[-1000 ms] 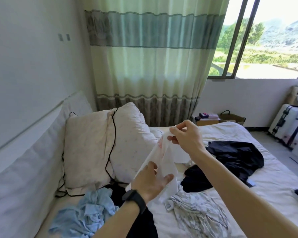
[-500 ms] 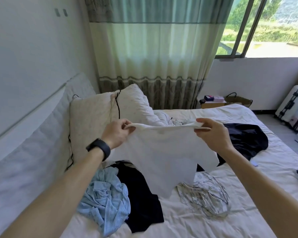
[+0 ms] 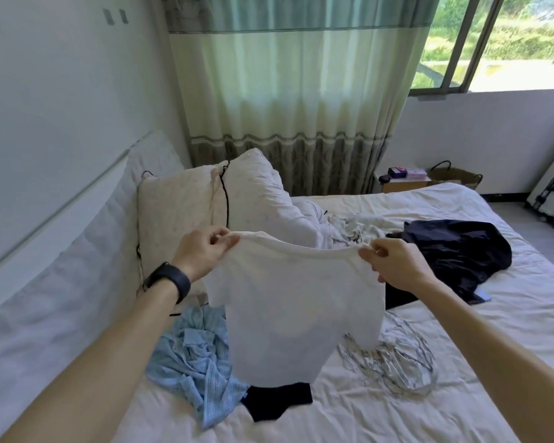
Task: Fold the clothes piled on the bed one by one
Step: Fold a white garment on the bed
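1. Our left hand (image 3: 205,252) (a black watch (image 3: 170,279) on its wrist) pinches one top corner of a white shirt (image 3: 295,308), fingers curled.
2. Our right hand (image 3: 394,266) pinches the opposite corner, so the shirt hangs spread between both hands, above the bed (image 3: 429,407).
3. A crumpled blue top (image 3: 192,353) lies below the left hand, and a dark garment (image 3: 454,251) lies beyond the right.

The plain white knit top (image 3: 298,308) is showing no print at all. The crumpled lacy garment (image 3: 195,356) is showing light blue, the flat cloth garment (image 3: 279,401) solid black, and the rumpled heavy garment (image 3: 458,251) dark navy. The thin-striped garment (image 3: 394,362) is showing grey lines on white against the wrinkled white bedsheet (image 3: 397,417). The long curtain (image 3: 301,100) is glowing pale green between grey-green patterned bands.
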Demonstrator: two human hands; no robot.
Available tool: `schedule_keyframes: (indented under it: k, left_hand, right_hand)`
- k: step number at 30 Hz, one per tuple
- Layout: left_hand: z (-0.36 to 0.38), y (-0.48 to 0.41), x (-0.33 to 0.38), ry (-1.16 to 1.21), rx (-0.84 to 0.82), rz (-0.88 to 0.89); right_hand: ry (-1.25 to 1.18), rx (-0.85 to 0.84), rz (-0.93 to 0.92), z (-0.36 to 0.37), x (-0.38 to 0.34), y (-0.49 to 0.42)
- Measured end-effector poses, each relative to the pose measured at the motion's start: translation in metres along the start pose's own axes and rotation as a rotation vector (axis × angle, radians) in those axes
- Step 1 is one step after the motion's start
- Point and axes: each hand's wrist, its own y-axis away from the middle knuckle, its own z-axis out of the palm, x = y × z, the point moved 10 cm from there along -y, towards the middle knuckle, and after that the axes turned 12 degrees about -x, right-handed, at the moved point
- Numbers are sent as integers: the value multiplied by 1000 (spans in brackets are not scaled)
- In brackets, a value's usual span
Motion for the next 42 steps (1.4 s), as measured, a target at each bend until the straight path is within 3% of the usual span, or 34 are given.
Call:
schedule_keyframes:
  k: [2, 4, 6, 8, 11, 13, 16, 19, 22, 24, 30, 36, 42]
  left_hand:
    - [5, 5, -2, 136, -40, 14]
    - [45, 14, 6, 211, -415, -12]
    - [83, 34, 12, 115, -778, -94]
    - [96, 35, 27, 38, -870, -105]
    - [93, 1, 78, 78, -606, 35]
    - [84, -16, 124, 69, -449, 190]
    - [100, -27, 180, -6, -568, 393]
    - [107, -38, 200, -67, -600, 382]
    - [107, -45, 213, -18, -528, 408]
    - [110, -49, 223, 33, -483, 432]
    - [95, -57, 236, 261, -330, 405]
    - [76, -52, 233, 278, -333, 429]
    - [28, -42, 192, 229, -279, 395]
  right_hand:
    - [-204, 48, -13, 1, 0, 0]
    - [-425, 67, -45, 5, -7, -3]
    - [-545, 90, -92, 5, -20, -5]
    - [-506, 108, -175, 1, -40, -4]
    - [-226, 151, -279, -6, -73, 3]
    - [-202, 75, -353, -2, -92, 7]
    - [-332, -5, -400, -14, -104, 14]
    - [-562, 26, -391, -44, -92, 27]
    - [-697, 45, -408, -60, -70, 42]
    - [-609, 86, -376, -60, -50, 55]
    - [-226, 163, -41, -12, 23, 83]
    - [-137, 58, -10, 34, 22, 70]
    - [-108, 291, 22, 31, 19, 55]
